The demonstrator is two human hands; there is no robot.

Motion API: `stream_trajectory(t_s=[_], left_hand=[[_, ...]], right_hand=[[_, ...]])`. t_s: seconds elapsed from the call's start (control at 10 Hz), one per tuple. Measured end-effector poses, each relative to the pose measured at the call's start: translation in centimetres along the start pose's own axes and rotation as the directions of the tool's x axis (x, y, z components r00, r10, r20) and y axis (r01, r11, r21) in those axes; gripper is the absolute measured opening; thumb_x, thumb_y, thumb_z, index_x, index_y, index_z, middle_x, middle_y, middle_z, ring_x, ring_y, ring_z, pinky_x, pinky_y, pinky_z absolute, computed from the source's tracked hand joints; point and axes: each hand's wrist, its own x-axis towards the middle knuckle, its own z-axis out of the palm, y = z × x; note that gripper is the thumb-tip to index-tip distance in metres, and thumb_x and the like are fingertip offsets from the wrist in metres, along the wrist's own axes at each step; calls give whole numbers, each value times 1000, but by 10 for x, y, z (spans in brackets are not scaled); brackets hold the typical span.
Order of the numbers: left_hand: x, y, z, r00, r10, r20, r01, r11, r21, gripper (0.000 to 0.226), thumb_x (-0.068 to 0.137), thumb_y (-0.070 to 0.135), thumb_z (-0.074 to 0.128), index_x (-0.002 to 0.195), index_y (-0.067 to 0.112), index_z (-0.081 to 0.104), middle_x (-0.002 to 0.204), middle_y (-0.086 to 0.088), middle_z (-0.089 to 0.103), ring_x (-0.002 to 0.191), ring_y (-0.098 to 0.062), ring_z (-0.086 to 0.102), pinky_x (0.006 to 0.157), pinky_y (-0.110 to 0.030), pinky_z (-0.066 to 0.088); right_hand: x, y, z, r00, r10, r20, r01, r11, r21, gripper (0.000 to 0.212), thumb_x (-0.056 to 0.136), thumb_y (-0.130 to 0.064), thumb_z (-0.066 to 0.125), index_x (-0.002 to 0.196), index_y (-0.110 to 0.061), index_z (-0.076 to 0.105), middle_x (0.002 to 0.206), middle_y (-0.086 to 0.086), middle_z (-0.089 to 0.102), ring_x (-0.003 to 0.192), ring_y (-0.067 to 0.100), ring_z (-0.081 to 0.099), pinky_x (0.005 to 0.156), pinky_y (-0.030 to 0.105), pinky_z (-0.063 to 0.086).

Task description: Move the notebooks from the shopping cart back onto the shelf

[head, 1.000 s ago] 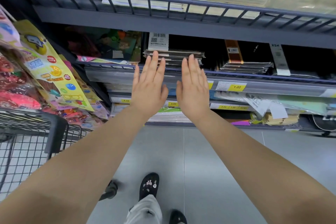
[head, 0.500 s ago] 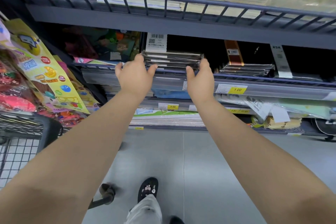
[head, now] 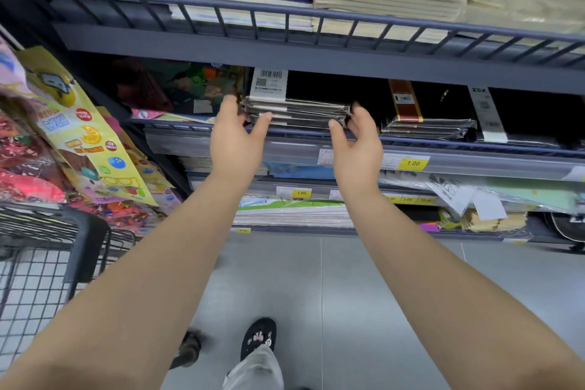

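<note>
Two hands | left hand and right hand curl fingers and thumbs round opposite ends of notebook stack on middle shelf | plastic-wrapped: likely slick, bendy, fairly heavy | grip both ends, support underneath

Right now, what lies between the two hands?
The stack of notebooks on the shelf: the left hand holds its left end, the right hand its right end. The head view shows this.
</note>
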Motion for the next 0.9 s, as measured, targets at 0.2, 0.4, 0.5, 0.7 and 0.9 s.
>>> stream_trajectory(t_s=[0.2,0.4,0.5,0.7,0.9], left_hand=[[-2,8,0,992,-91,-83,63,953,-295,44,89,30,64,126,5,57,113,0,64,100,-5,59,95,-21,46],[-4,9,1,988,-127,-88,89,934,-347,41,86,27,69,121,7,61,107,4,64,96,0,59,83,-5,45],[-4,10,2,987,-129,-92,88,929,-360,38,87,26,68,119,7,62,100,8,62,91,3,58,79,0,44],[-10,11,-1,995,-94,-18,88,972,-217,47,93,28,59,135,8,49,117,6,59,104,0,55,88,-9,40],[-41,25,-11,965,-69,255,-7,958,286,88,90,30,61,153,15,2,155,-7,27,137,-24,36,104,-38,36]], right_hand=[[-2,-3,9,988,112,-102,-75,946,315,39,91,-8,62,129,-4,56,116,-3,61,103,4,57,83,3,46],[5,1,9,980,147,-135,-91,931,353,32,88,-7,65,120,-4,63,94,-14,63,85,-9,60,79,4,47],[6,1,8,979,142,-144,-84,933,349,31,88,-6,65,119,-3,63,97,-9,64,86,-6,61,81,5,47],[2,-3,1,992,115,-47,-99,959,266,40,91,-9,61,130,-6,55,117,-3,61,106,4,57,85,1,44],[-16,-7,-24,970,65,235,-18,981,-196,74,88,-24,66,150,-16,26,154,0,33,140,15,32,111,26,28]])
